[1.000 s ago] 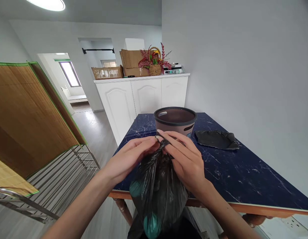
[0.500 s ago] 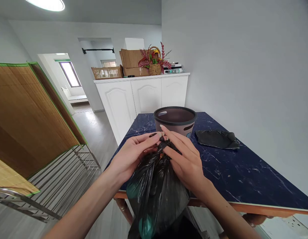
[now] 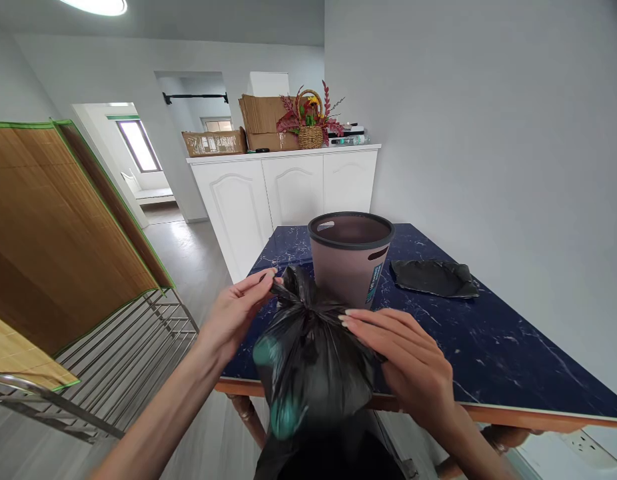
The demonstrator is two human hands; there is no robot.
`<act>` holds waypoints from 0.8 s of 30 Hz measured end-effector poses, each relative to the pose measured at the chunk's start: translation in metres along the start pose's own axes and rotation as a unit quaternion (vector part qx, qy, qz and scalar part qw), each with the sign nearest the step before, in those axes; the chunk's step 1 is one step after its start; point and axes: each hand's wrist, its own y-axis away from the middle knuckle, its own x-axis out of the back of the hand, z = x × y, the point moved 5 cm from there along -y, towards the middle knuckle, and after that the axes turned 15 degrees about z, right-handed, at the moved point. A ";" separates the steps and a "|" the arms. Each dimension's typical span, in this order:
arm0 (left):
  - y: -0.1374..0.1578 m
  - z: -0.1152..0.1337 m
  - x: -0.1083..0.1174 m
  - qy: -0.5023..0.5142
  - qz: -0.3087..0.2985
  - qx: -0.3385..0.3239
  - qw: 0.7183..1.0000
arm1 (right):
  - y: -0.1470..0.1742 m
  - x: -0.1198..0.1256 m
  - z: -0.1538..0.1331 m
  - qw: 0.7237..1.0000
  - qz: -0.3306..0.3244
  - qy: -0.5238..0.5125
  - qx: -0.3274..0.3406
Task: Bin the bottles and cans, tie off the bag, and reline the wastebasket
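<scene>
A filled black garbage bag (image 3: 321, 360) hangs at the front edge of the table, its neck gathered into a knot. Greenish contents show through the thin plastic on its left side. My left hand (image 3: 243, 307) pinches one end of the bag's top, left of the knot. On the other side, my right hand (image 3: 408, 353) has its fingers closed on the plastic right of the knot. Just behind the bag stands an upright trash can (image 3: 348, 260), pinkish-brown with a dark rim and side handle slots.
A folded black plastic bag (image 3: 436, 278) lies on the dark blue marbled table (image 3: 488, 353), right of the can. A metal rack (image 3: 138, 340) with a bamboo mat stands at left. Behind the table, a white cabinet (image 3: 293, 190) carries cardboard boxes and a flower basket.
My hands have moved apart from the knot, left hand to the left and right hand to the right and down, pulling the bag's ends outward. More of the trash can now shows.
</scene>
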 end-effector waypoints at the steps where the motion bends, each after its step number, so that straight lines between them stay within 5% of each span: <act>1: -0.004 -0.004 0.008 0.017 0.023 0.014 0.999 | 0.007 0.003 -0.001 1.000 -0.004 0.004 -0.010; 7: 0.003 -0.019 0.013 0.179 0.133 0.110 0.969 | 0.028 0.014 -0.006 0.998 -0.015 0.013 -0.063; 15: 0.026 -0.015 -0.027 0.379 0.134 0.159 0.901 | 0.013 0.002 -0.005 0.975 -0.043 -0.017 -0.217; 20: 0.024 -0.013 -0.032 0.381 0.143 0.146 0.902 | -0.015 -0.011 -0.006 0.954 -0.047 -0.046 -0.294; 24: 0.027 -0.010 -0.034 0.363 0.140 0.140 0.911 | -0.040 -0.038 0.003 0.939 -0.165 -0.069 -0.294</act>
